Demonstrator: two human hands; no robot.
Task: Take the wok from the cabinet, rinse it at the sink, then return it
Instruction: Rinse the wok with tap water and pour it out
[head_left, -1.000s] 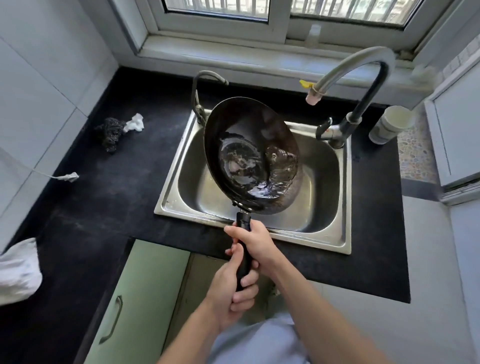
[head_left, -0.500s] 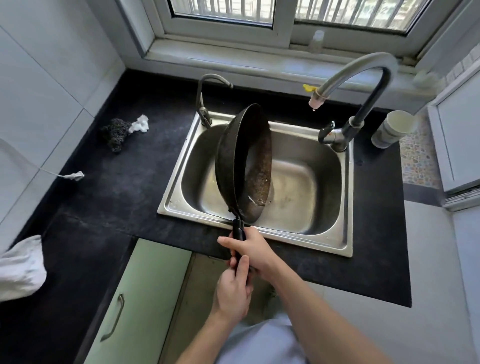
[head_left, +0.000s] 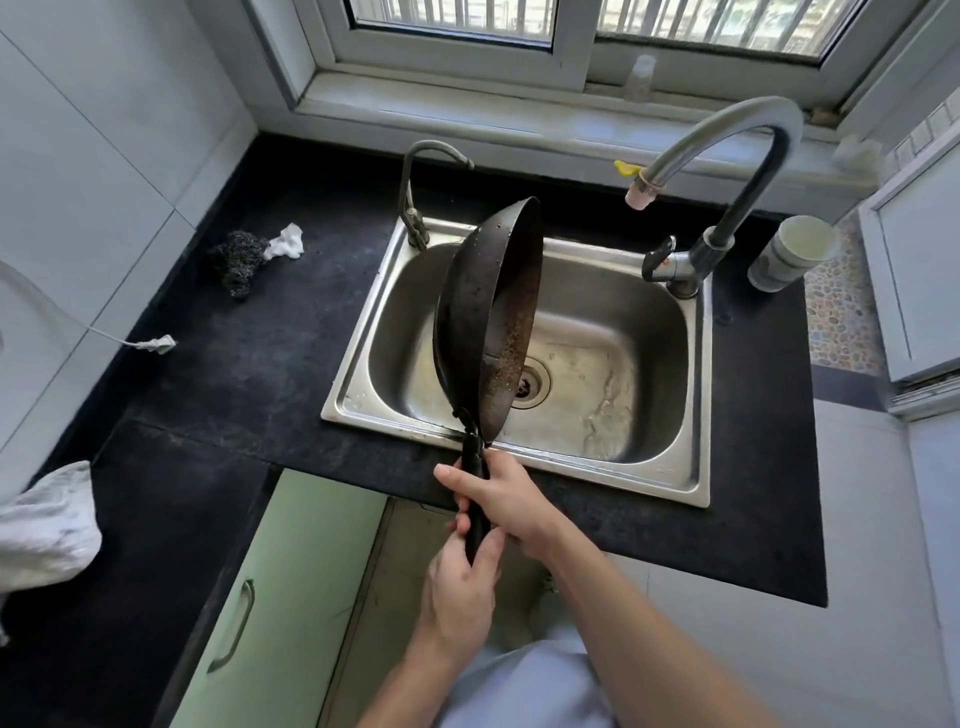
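The black wok (head_left: 470, 322) hangs on edge over the left half of the steel sink (head_left: 613, 473), its open side turned right and its dark outer wall toward me. Its inside shows brown speckles. Both hands grip the black handle at the sink's front rim: my right hand (head_left: 506, 499) holds it higher up, my left hand (head_left: 460, 587) wraps the handle's end below. The sink basin is wet around the drain. No water runs from the tall faucet (head_left: 727, 156) at the back right.
A second small tap (head_left: 415, 202) stands at the sink's back left corner. On the black counter lie a scrub pad with a white rag (head_left: 249, 254), a white plug (head_left: 156, 344) and a white cloth (head_left: 41, 525). A cup (head_left: 789, 252) stands right of the faucet. The green cabinet door (head_left: 265, 597) below is open.
The wok has turned from facing me, with water pooled inside, to standing on edge with its inside facing right. The water has poured out. Both hands stayed on the handle.
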